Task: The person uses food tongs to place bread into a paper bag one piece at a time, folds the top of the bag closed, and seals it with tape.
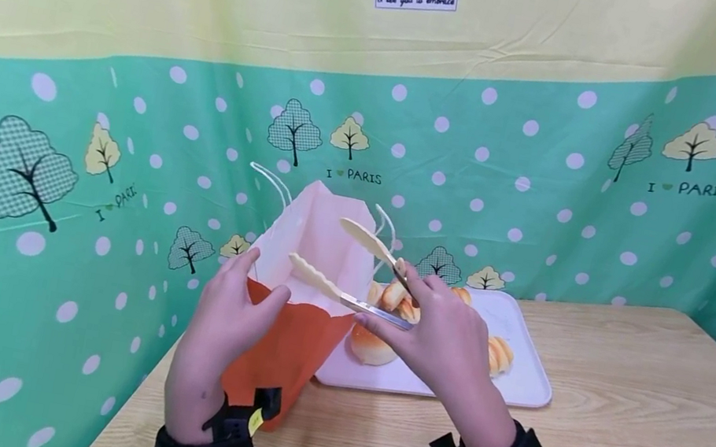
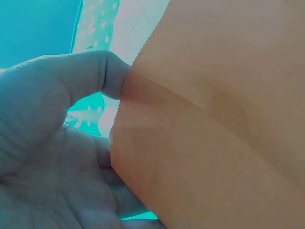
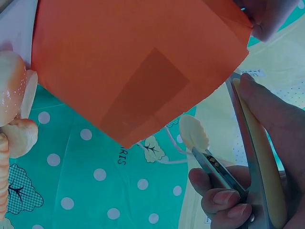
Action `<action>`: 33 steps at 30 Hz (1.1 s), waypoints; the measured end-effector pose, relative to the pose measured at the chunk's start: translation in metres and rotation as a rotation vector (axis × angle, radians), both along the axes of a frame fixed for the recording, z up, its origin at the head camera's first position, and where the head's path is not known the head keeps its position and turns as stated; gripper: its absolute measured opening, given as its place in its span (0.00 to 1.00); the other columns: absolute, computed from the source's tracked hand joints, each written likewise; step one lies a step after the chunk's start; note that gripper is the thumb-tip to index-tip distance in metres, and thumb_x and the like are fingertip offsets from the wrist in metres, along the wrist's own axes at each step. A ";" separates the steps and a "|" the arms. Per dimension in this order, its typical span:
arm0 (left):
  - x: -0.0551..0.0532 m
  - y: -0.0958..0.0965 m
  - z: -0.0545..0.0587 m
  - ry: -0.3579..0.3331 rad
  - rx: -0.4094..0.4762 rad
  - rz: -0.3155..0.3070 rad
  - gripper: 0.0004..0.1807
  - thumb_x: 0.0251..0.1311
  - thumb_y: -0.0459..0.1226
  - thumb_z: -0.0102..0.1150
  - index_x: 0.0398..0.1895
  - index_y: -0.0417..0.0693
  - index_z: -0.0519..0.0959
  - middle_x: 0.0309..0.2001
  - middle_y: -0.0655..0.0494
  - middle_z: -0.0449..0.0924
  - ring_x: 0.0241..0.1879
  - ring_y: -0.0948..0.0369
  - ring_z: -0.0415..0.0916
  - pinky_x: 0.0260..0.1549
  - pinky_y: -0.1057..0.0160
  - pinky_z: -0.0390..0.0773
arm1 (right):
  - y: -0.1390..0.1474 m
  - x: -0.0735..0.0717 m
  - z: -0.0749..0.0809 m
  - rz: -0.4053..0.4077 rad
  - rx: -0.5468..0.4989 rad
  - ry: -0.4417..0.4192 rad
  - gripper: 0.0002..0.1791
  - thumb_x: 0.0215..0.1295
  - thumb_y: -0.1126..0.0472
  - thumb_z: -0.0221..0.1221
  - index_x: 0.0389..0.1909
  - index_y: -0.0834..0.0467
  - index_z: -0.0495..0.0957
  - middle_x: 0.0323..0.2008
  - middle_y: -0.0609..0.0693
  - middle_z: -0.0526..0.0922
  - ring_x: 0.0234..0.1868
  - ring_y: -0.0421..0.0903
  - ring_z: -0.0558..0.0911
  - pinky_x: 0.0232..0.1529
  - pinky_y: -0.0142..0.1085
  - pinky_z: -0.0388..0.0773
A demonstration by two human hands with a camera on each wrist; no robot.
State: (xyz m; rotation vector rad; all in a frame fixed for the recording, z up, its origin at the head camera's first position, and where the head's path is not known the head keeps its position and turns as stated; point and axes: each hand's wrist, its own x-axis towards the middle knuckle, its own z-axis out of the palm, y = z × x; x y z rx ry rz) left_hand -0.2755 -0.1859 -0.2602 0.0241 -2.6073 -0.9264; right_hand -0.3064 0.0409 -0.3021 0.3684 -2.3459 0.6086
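An orange paper bag [image 1: 289, 347] with a pale inside and white cord handles stands on the table with its mouth toward me. My left hand [image 1: 226, 320] grips its left rim; in the left wrist view the thumb [image 2: 114, 76] lies at the zigzag edge and other fingers pass behind the paper. In my right hand [image 1: 446, 335] is a pair of metal tongs [image 1: 378, 311] with cream scalloped tips. The tongs are spread in front of the bag's mouth, nothing between their tips. One tip [image 3: 193, 132] shows beyond the bag's edge in the right wrist view.
Behind the bag and right hand, a white tray [image 1: 528, 377] bears several breads, among them a round bun [image 1: 370, 347] and a ridged roll [image 1: 498, 355]. The wooden table [image 1: 637, 433] extends to the right. A green and yellow printed curtain [image 1: 522, 149] hangs behind.
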 end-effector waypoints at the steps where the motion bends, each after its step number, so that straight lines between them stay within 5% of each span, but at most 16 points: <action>1: 0.000 0.000 0.000 0.002 -0.003 -0.001 0.39 0.58 0.44 0.49 0.70 0.37 0.52 0.72 0.38 0.51 0.66 0.43 0.52 0.56 0.36 0.69 | 0.000 0.000 0.000 0.000 0.001 -0.001 0.47 0.38 0.24 0.58 0.60 0.46 0.73 0.23 0.45 0.72 0.16 0.42 0.65 0.10 0.34 0.57; 11: 0.000 -0.002 -0.001 -0.007 -0.004 -0.012 0.39 0.59 0.44 0.48 0.71 0.37 0.51 0.72 0.38 0.50 0.67 0.43 0.52 0.57 0.38 0.70 | 0.009 0.007 0.011 -0.004 -0.021 0.021 0.48 0.37 0.23 0.57 0.61 0.46 0.73 0.23 0.44 0.72 0.15 0.41 0.65 0.11 0.34 0.58; 19: 0.000 -0.004 -0.001 -0.006 -0.002 -0.016 0.39 0.60 0.44 0.48 0.71 0.36 0.50 0.72 0.38 0.51 0.65 0.43 0.54 0.58 0.38 0.68 | 0.045 0.012 0.032 -0.053 -0.129 0.090 0.46 0.43 0.27 0.58 0.62 0.48 0.71 0.24 0.49 0.74 0.21 0.47 0.68 0.16 0.37 0.63; 27: 0.000 -0.006 -0.001 -0.012 0.002 -0.016 0.39 0.60 0.44 0.47 0.71 0.36 0.49 0.72 0.38 0.50 0.65 0.43 0.53 0.58 0.37 0.68 | 0.085 -0.005 0.031 -0.265 -0.110 -0.067 0.54 0.42 0.20 0.49 0.67 0.51 0.64 0.27 0.54 0.73 0.24 0.52 0.70 0.17 0.41 0.62; 33: -0.001 -0.006 -0.002 -0.013 -0.002 -0.023 0.39 0.60 0.44 0.46 0.71 0.35 0.49 0.73 0.38 0.49 0.67 0.43 0.51 0.59 0.37 0.67 | 0.092 -0.023 0.012 -0.250 0.097 -0.224 0.60 0.36 0.16 0.45 0.61 0.57 0.71 0.20 0.54 0.72 0.17 0.49 0.69 0.10 0.38 0.59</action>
